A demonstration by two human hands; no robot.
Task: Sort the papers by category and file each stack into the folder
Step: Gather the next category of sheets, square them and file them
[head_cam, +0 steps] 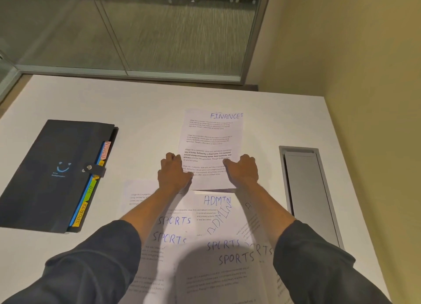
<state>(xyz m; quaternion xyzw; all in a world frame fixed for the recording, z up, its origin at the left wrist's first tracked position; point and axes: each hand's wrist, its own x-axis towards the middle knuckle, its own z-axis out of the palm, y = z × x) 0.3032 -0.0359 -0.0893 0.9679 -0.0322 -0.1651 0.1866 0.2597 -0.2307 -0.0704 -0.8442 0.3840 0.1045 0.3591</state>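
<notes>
We take the FINANCE sheet [210, 144] as our landmark; it lies flat near the middle of the white table [145, 103], its heading toward the far edge. Just nearer to us than that sheet spreads a loose, overlapping pile of papers [205, 246] marked ADMIN and SPORTS, some turned at angles, and both forearms cross over this pile. To the left of the sheet, well apart, lies the dark folder [54, 174], closed by a strap with a snap. Coloured tabs [91, 189] stick out along its right side, reading ADMIN and SPORTS among others; what lies inside we cannot see. To the right of the sheet a grey recessed hatch [305, 189] is set into the tabletop.

Our left hand [174, 172] sits on the sheet's lower left edge with fingers curled under, and our right hand [242, 169] sits on its lower right edge the same way. The knuckles hide the fingertips, so the hands seem to pinch the paper's sides, though we cannot be certain.

Beyond the sheet, bare tabletop runs to the far edge, where a glass wall [136, 30] rises. Bare surface also lies between the sheet and the folder, and a narrower strip between the sheet and the hatch.
</notes>
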